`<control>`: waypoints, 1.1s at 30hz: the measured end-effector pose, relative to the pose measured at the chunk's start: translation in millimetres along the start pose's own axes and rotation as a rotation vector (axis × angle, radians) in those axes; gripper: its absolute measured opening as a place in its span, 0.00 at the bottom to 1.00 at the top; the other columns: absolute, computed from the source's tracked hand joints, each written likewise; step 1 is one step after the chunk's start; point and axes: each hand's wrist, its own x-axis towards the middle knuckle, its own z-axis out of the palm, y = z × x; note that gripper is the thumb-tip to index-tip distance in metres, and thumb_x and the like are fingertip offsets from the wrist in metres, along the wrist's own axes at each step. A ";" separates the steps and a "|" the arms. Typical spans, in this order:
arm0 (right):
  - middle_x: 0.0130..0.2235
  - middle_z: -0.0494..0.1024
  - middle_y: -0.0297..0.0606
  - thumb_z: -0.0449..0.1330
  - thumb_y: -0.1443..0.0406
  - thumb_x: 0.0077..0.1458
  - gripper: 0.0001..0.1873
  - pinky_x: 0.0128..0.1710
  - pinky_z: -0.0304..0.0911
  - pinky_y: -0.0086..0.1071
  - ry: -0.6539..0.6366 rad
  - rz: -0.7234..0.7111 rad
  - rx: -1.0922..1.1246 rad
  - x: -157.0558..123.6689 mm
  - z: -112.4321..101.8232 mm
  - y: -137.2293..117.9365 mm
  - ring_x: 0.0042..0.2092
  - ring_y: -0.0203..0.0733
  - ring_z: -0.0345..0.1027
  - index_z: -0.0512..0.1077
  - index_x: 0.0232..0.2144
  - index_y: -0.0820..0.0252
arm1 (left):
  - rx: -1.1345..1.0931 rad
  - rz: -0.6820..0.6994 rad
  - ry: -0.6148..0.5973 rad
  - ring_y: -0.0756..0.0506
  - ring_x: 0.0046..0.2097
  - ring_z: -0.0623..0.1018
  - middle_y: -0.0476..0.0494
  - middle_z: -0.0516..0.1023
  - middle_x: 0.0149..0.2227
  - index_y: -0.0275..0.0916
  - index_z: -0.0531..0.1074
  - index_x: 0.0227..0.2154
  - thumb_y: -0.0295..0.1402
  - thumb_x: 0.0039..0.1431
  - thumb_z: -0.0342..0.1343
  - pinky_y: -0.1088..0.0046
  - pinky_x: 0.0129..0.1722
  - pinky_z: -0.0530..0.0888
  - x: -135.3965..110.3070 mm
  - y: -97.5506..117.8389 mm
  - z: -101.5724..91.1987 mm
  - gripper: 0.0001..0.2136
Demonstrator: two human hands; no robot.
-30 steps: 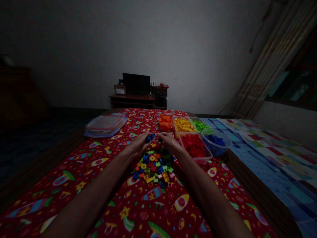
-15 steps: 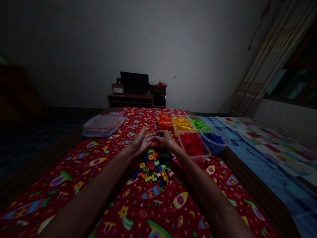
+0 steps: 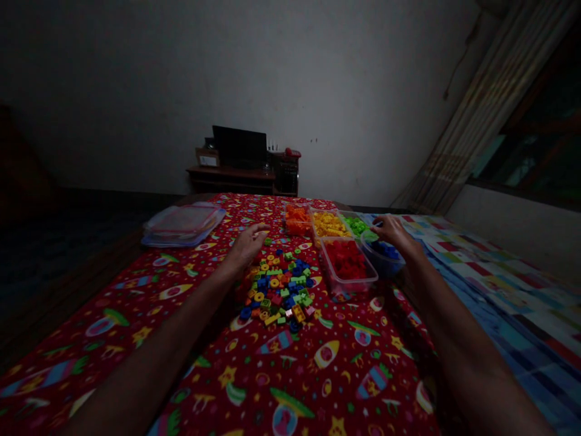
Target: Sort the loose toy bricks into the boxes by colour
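Note:
My left hand [image 3: 249, 245] hovers at the far left edge of a pile of mixed toy building blocks [image 3: 279, 287], its fingers loosely curved and apart. Just below its fingertips shows a green block [image 3: 267, 241]; I see no grip on it. My right hand [image 3: 393, 231] hangs over a round clear tub [image 3: 394, 266] of blue blocks [image 3: 385, 249]. Its thumb and forefinger are bent with a gap between them, and no block shows in them. Beside that tub stands a clear rectangular box [image 3: 351, 283] of red blocks [image 3: 345, 259].
Behind are boxes of orange blocks [image 3: 297, 219], yellow blocks [image 3: 330, 224] and green blocks [image 3: 356, 226]. Stacked lids [image 3: 184, 224] lie at the left on the red patterned cloth [image 3: 327, 387]. A checked bedspread [image 3: 472, 303] spreads at the right; a monitor [image 3: 240, 146] stands behind.
My right hand has moved right from over the pile, where it held a small dark blue piece, to the blue tub. My left hand has drawn slightly left and turned palm down. The view has shifted slightly.

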 end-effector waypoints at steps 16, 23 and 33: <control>0.33 0.79 0.40 0.53 0.73 0.52 0.13 0.32 0.59 0.25 -0.276 -0.451 0.288 -73.5 47.6 -124.1 0.32 0.35 0.69 0.76 0.36 0.65 | 0.615 0.905 -0.628 0.43 0.49 0.72 0.44 0.74 0.42 0.41 0.69 0.39 0.34 0.61 0.50 0.53 0.61 0.55 -127.2 21.9 56.6 0.07; 0.40 0.78 0.52 0.54 0.75 0.49 0.16 0.37 0.58 0.28 -0.396 -0.495 0.053 -78.6 79.3 -157.3 0.43 0.44 0.69 0.75 0.40 0.68 | 0.725 0.821 -0.398 0.39 0.56 0.67 0.38 0.72 0.49 0.39 0.71 0.40 0.35 0.60 0.50 0.54 0.59 0.60 -75.3 -18.8 40.4 0.10; 0.41 0.78 0.45 0.55 0.73 0.49 0.17 0.38 0.57 0.26 -0.464 -0.503 0.126 -71.7 93.5 -150.7 0.43 0.41 0.69 0.76 0.42 0.64 | 0.475 0.374 -0.292 0.41 0.49 0.75 0.39 0.77 0.48 0.39 0.75 0.40 0.44 0.59 0.44 0.64 0.51 0.70 -29.4 -49.0 2.6 0.19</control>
